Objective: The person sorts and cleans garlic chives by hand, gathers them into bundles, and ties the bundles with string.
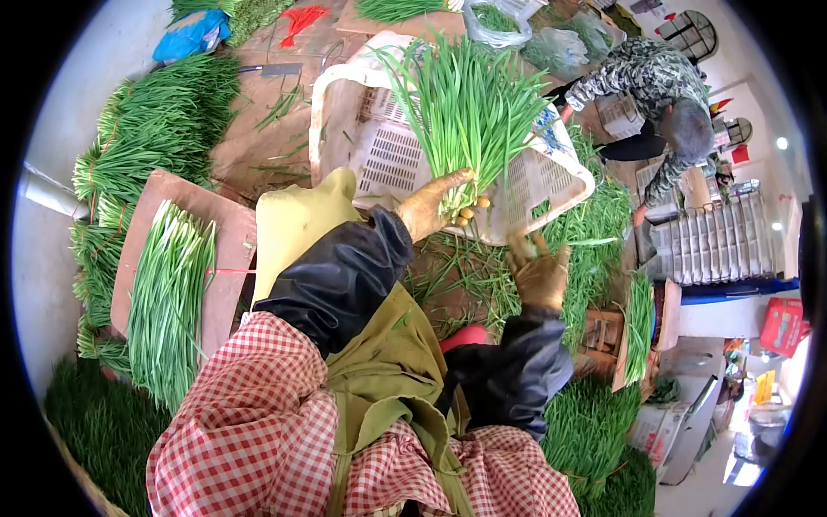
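Note:
My left hand [435,203], in a yellowish-brown glove, is closed around the base of a bunch of green chives [469,108]. The leaves fan upward over a white plastic basket [323,129], and the fingertips show at the pale stem ends. Lower and to the right, my right hand [541,274] wears a similar glove. Its thumb and fingers are apart, with the fingertips blurred by motion. A loose green blade [594,243] lies or hangs by its thumb; whether they touch I cannot tell.
Tied chive bundles [164,129] are stacked at the left. More chives [168,302] lie on a brown board [237,228] beside my lap. A knife [274,69] rests near red ties [301,21]. At the upper right a co-worker [650,86] bends near grey trays [711,246].

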Demonstrator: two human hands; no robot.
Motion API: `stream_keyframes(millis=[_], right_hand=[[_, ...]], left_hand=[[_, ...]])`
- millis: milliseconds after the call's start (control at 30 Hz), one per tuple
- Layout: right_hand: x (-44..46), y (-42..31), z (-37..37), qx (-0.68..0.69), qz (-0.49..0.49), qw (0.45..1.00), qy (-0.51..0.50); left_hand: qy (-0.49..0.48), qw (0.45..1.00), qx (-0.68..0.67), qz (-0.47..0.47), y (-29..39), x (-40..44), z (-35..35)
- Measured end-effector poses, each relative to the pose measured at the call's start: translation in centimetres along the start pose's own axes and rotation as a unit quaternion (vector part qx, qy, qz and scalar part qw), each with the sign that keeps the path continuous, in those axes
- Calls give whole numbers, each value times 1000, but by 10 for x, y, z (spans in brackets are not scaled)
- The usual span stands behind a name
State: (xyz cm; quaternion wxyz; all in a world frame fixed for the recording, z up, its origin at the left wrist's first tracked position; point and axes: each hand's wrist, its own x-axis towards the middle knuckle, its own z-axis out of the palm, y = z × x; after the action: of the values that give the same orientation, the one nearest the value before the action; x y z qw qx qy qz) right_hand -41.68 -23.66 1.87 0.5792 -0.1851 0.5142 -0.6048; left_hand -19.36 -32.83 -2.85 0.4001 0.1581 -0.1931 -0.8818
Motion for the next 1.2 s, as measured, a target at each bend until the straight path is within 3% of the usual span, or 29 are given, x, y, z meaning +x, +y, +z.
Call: stream_keyframes(millis=[33, 67, 100, 233, 300, 333, 367, 400, 467, 533, 567, 600, 700, 767, 900, 967, 1000, 1067, 1100, 1167, 1200], right_hand=[[19, 8, -15, -123, 45, 990, 60], [31, 11, -15, -266, 11, 962, 54], [41, 25, -13, -289, -100, 952, 11], [58, 27, 82, -362, -152, 918, -52], [40, 8, 139, -543, -148, 827, -3], [61, 21, 136, -484, -136, 864, -11], [93, 38, 123, -485, -137, 864, -13], [129, 55, 103, -437, -152, 886, -4], [140, 62, 101, -392, -163, 906, 3], [140, 66, 95, -196, -82, 976, -42], [138, 66, 96, -93, -40, 993, -63], [137, 64, 97, -94, -39, 993, -62], [138, 57, 97, -287, -71, 954, -44], [122, 44, 105, -296, -56, 951, -69], [111, 31, 104, -343, -151, 926, -55], [81, 11, 121, -413, -287, 863, 51], [67, 4, 132, -415, -288, 862, 50], [40, 1, 156, -392, -447, 804, -6], [28, 5, 169, -393, -447, 803, -6], [10, 15, 189, -656, -400, 640, -10], [9, 19, 194, -657, -401, 638, -10]], left_hand=[[-3, 1000, 0, 3, 2, 1, 1], [-5, 1000, 13, 13, 1, 0, 1], [-5, 999, 24, 22, 0, -2, 0], [29, 995, 88, 48, -7, 0, -1], [70, 987, 132, 66, -10, -1, -6], [40, 990, 126, 55, -9, -1, -8], [9, 992, 120, 45, -7, -2, -10], [86, 991, 97, 20, 12, -21, 24], [69, 997, 18, 24, 16, -20, 19], [16, 993, -112, 24, 19, -19, 11], [16, 993, -114, 24, 18, -17, 8], [-4, 989, -142, 32, 17, -15, 5], [-53, 981, -181, 37, 18, -18, 5], [-63, 977, -202, 13, 18, -17, 0], [-72, 983, -162, 38, 14, -9, -8], [-131, 975, -179, -2, 19, -16, -5], [-136, 974, -181, -7, 19, -15, -6], [-141, 973, -185, -12, 18, -14, -6], [-87, 978, -191, 14, 15, -14, -5], [-35, 979, -198, 38, 14, -19, 4], [22, 979, -193, 58, 16, -22, 12]])
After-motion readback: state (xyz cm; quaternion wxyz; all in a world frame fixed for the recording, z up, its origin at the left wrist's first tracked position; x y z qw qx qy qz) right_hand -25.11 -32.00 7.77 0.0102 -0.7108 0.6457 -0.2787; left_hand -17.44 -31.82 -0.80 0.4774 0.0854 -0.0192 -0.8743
